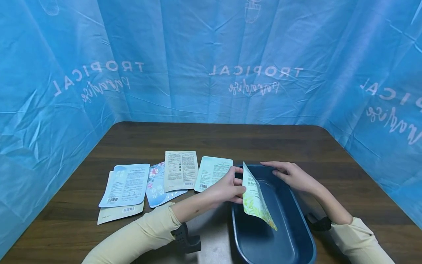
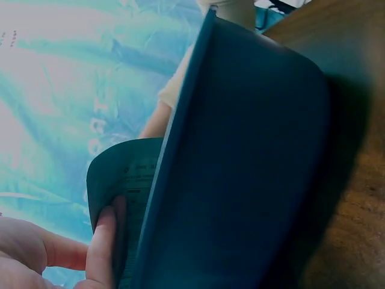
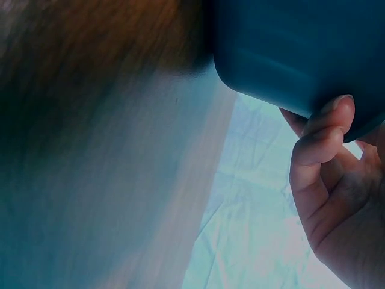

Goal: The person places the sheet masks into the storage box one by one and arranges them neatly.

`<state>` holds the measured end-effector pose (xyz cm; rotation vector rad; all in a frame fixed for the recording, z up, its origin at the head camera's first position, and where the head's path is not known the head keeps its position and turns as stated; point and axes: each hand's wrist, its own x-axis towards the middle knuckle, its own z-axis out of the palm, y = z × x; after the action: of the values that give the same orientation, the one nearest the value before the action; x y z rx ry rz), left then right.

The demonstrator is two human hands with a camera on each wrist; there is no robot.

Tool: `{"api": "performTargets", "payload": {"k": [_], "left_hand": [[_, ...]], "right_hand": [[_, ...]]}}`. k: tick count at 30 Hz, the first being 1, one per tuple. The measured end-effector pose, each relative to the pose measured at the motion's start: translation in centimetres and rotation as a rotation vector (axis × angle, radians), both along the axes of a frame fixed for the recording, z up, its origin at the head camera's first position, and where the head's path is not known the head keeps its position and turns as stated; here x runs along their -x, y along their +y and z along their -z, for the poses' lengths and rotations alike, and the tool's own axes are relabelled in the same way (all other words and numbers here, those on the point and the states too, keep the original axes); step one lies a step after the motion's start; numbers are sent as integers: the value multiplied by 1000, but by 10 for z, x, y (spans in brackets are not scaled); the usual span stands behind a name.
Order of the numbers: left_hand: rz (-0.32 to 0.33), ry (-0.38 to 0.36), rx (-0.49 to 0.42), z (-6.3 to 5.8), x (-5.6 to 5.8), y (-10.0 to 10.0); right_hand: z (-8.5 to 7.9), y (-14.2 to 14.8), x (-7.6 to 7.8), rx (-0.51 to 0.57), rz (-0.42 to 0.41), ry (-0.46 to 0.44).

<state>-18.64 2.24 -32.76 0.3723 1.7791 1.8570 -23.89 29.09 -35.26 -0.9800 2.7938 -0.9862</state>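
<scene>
My left hand (image 1: 227, 187) pinches the edge of a white and green face mask packet (image 1: 253, 194), printed with yellow-green leaves. It stands on edge, tilted, over the left part of a deep dark blue baking pan (image 1: 280, 220). In the left wrist view, thumb and fingers clasp the packet (image 2: 132, 174) beside the pan's wall (image 2: 240, 150). My right hand (image 1: 293, 176) holds the pan's far right corner. Its curled fingers (image 3: 331, 141) press the outer wall in the right wrist view, and the thumb is partly hidden by the rim.
Left of the pan lie several flat packets: a pale green one (image 1: 212, 172), a cream one (image 1: 180, 170), a blue floral one (image 1: 159, 187) and a light blue one (image 1: 126, 185) overlapping a cream packet (image 1: 120, 213). A blue printed curtain (image 1: 197, 66) surrounds the wooden table (image 1: 214, 137).
</scene>
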Motion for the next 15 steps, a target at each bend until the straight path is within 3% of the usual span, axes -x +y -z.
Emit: {"api": "performTargets", "payload": {"k": [8,15], "left_hand": [[9,57,64,4,1,13],[85,65,124,4,3,14]], "right_hand": [[0,0,0,-2,-3,-6],[-1,0,0,-4,5,-1]]}}
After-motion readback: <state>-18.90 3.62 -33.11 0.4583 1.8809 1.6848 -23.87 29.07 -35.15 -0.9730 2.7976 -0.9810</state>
